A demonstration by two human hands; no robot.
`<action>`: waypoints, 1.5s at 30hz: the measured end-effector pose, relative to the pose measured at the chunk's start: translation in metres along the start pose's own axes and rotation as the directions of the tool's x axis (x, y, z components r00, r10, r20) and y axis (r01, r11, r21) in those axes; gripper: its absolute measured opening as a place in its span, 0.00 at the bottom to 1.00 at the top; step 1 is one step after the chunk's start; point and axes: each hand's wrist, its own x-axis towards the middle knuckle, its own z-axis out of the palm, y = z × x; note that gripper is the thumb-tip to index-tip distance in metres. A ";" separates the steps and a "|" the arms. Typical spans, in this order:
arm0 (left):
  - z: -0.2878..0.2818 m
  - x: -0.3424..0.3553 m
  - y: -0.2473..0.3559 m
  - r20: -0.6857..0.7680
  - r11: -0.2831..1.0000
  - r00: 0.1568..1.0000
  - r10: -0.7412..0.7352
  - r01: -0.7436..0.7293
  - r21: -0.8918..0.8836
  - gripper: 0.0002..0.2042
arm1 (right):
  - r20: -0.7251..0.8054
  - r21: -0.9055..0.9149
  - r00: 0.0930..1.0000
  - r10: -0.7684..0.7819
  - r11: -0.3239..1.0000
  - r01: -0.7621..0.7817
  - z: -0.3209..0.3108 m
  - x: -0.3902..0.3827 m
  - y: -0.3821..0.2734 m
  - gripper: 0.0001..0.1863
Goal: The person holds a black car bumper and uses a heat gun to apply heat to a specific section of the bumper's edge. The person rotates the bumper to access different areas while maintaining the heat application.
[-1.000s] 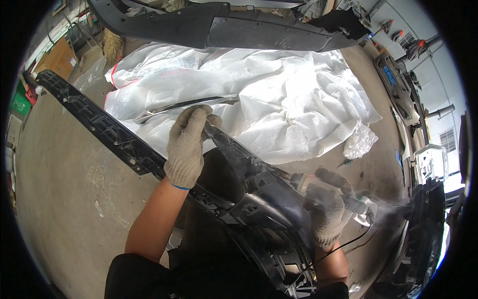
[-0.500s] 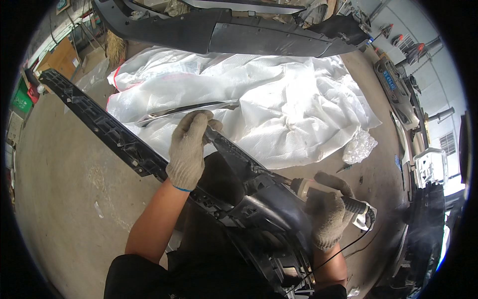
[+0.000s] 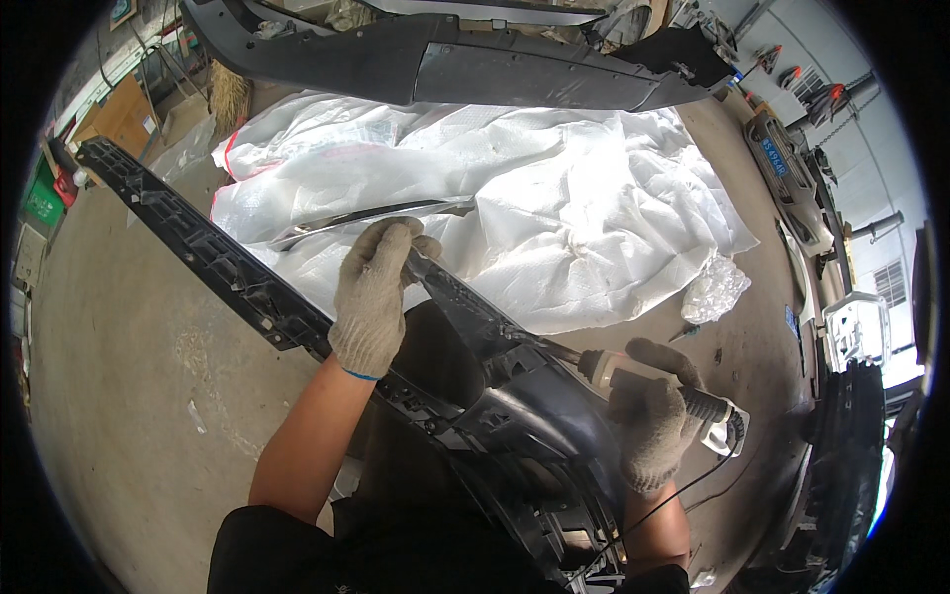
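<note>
1. Head view is showing the long black bumper part (image 3: 237, 282) running from the far-left of the concrete floor (image 3: 129, 416) down to the near edge, right under the person's chest, where it is widening into a curved black shell.
2. Left hand (image 3: 374, 297), in a grey knit glove, is closing tight around a thin upright edge of that bumper part, fingers wrapped over the top and thumb tucked behind.
3. Right hand (image 3: 653, 421), gloved the same way, is gripping a handheld power tool (image 3: 643, 381) with a pale body and a ribbed dark handle; fingers are curled fully round it.
4. Tool's dark tip is pointing left and touching the bumper part just below the left hand, and a thin black cable (image 3: 683, 495) is trailing from its rear down toward the near edge of the floor.
5. Just beyond the left hand, a slim shiny trim strip (image 3: 366, 216) is lying on a crumpled white plastic sheet (image 3: 574, 198) that is covering the middle of the floor.
6. Past the sheet, along the far edge, another dark bumper (image 3: 445, 69) is lying across.
7. Near the sheet's right corner, a small wad of clear plastic (image 3: 714, 289) is sitting on the floor.
</note>
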 end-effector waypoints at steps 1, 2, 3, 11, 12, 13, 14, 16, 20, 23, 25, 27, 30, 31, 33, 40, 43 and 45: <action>0.000 0.000 0.000 -0.001 1.000 1.000 -0.009 0.009 0.001 0.12 | 0.004 -0.002 1.000 0.003 1.000 -0.003 0.000 0.000 0.000 0.28; 0.000 0.000 0.000 -0.004 1.000 1.000 -0.007 0.007 0.003 0.12 | 0.008 -0.004 1.000 0.007 1.000 -0.007 -0.001 0.000 0.000 0.28; 0.001 0.000 0.000 -0.008 1.000 1.000 -0.005 0.005 0.006 0.12 | 0.012 -0.005 1.000 0.010 1.000 -0.010 -0.002 0.000 0.000 0.28; 0.001 0.000 0.001 0.000 1.000 1.000 0.001 -0.001 0.011 0.12 | 0.016 0.012 1.000 -0.016 1.000 0.016 -0.002 0.001 0.005 0.28; 0.001 -0.001 0.000 -0.001 1.000 1.000 0.004 -0.004 0.002 0.12 | 0.016 0.008 1.000 -0.016 1.000 0.015 -0.003 0.001 0.005 0.28; 0.001 -0.001 0.000 -0.002 1.000 1.000 0.007 -0.007 -0.008 0.12 | 0.018 0.003 1.000 -0.011 1.000 0.011 -0.003 0.001 0.005 0.28; 0.000 0.000 -0.001 0.001 1.000 1.000 0.009 -0.009 -0.006 0.12 | 0.020 -0.002 1.000 -0.007 1.000 0.007 -0.003 0.001 0.004 0.28; -0.001 0.000 -0.001 0.008 1.000 1.000 0.014 -0.014 -0.004 0.12 | 0.026 -0.002 1.000 -0.006 1.000 0.006 -0.003 0.001 0.004 0.29; -0.003 0.001 -0.002 0.009 1.000 1.000 0.006 -0.006 0.000 0.12 | 0.012 -0.020 1.000 0.010 1.000 -0.009 0.000 0.001 0.004 0.29; 0.000 0.001 -0.002 0.007 1.000 1.000 0.010 -0.010 -0.010 0.12 | 0.010 -0.004 1.000 -0.005 1.000 0.005 0.000 0.000 0.008 0.29; 0.000 0.000 -0.002 0.006 1.000 1.000 0.008 -0.008 -0.014 0.12 | 0.017 0.008 1.000 -0.007 1.000 0.006 -0.001 0.000 0.008 0.30; -0.002 0.001 -0.003 0.008 1.000 1.000 0.008 -0.008 -0.012 0.11 | 0.017 -0.003 1.000 0.014 1.000 -0.014 -0.001 0.000 0.006 0.30; -0.002 0.002 -0.003 0.010 1.000 1.000 0.009 -0.009 -0.013 0.11 | -0.005 -0.005 1.000 0.010 1.000 -0.010 -0.002 -0.001 0.007 0.31; -0.002 0.001 -0.003 0.011 1.000 1.000 0.009 -0.009 -0.014 0.11 | -0.005 -0.003 1.000 0.006 1.000 -0.006 -0.002 -0.001 0.007 0.31; -0.002 0.000 -0.001 0.034 1.000 0.999 0.000 0.001 -0.017 0.12 | -0.004 0.002 1.000 -0.002 1.000 0.002 -0.002 0.000 0.007 0.32; -0.002 0.001 -0.001 0.033 1.000 0.999 -0.031 0.031 0.000 0.12 | 0.026 0.019 1.000 -0.014 1.000 0.013 -0.003 0.002 0.010 0.31; -0.002 0.000 0.000 0.030 1.000 0.999 -0.031 0.031 -0.001 0.12 | 0.028 0.020 1.000 -0.010 1.000 0.010 -0.002 0.002 0.010 0.30; -0.002 0.001 0.000 0.024 1.000 0.999 -0.031 0.031 0.002 0.12 | 0.036 0.032 0.999 -0.009 0.999 0.008 -0.004 0.003 0.012 0.30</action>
